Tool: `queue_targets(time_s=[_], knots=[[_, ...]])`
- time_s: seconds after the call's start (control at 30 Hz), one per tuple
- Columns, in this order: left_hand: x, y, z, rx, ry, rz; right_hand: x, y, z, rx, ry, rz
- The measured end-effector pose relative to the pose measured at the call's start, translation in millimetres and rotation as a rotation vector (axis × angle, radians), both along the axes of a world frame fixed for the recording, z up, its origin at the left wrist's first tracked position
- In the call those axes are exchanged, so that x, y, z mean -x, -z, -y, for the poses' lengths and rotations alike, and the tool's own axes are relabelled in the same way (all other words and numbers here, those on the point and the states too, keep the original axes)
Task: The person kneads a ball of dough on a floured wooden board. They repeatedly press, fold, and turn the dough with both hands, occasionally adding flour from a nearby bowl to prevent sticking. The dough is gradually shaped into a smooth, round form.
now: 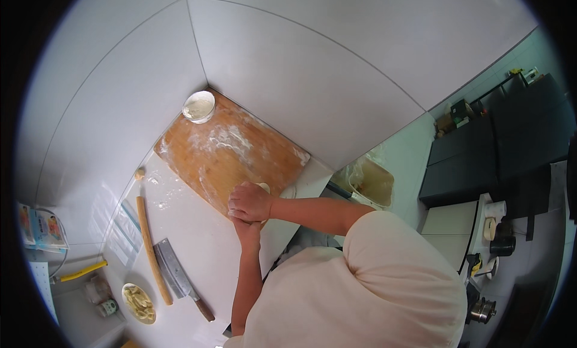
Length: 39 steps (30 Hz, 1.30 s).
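My right hand point(250, 202) is laid over my left hand point(246, 222) at the near edge of a floured wooden board point(221, 158). A pale lump of dough point(264, 187) shows past my right hand, which presses on it with curled fingers. Most of the dough and the fingers of my left hand are hidden. A white bowl of flour point(199, 107) stands on the board's far corner. To the left on the counter lie a wooden rolling pin point(152, 251) and a cleaver point(176, 271), side by side.
An oval dish of pale food pieces point(139, 304) sits beyond the rolling pin. Clear plastic bags point(125, 233) and a small dough piece point(139, 173) lie by the wall. White walls meet behind the board. A lined bin point(372, 183) stands right of the counter.
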<state>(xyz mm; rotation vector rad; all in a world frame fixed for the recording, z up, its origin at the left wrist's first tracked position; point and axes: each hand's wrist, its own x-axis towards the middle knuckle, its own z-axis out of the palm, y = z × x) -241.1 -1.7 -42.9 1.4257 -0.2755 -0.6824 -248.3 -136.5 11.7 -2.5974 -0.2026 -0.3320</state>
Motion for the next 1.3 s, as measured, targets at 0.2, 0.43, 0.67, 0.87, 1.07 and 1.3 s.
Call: queue_targets(time_s=[0.2, 0.43, 0.67, 0.87, 1.07, 1.3], knots=[[-4.7, -42.1, 12.1, -0.185, 0.142, 0.103, 9.4, -0.6, 9.5, -0.285, 0.382, -0.138], [-28.7, -11.0, 3.8, -0.133, 0.278, 0.582, 16.5, 63.1, 17.9, -0.110, 0.502, 0.153], [-77.2, -7.4, 57.8, -0.201, 0.196, 0.445, -31.5, 58.6, 51.3, -0.027, 0.651, -0.108], [-126.1, -17.5, 103.2, -0.153, 0.144, 0.248, -86.3, 58.3, 102.2, -0.001, 0.574, -0.224], [-69.0, -16.9, 42.7, -0.101, 0.079, 0.104, -69.7, 6.6, 78.2, -0.316, 0.182, -0.365], [28.7, -19.6, 16.4, -0.163, -0.138, 0.589, 33.5, 32.6, 10.2, -0.276, 0.629, 0.066]])
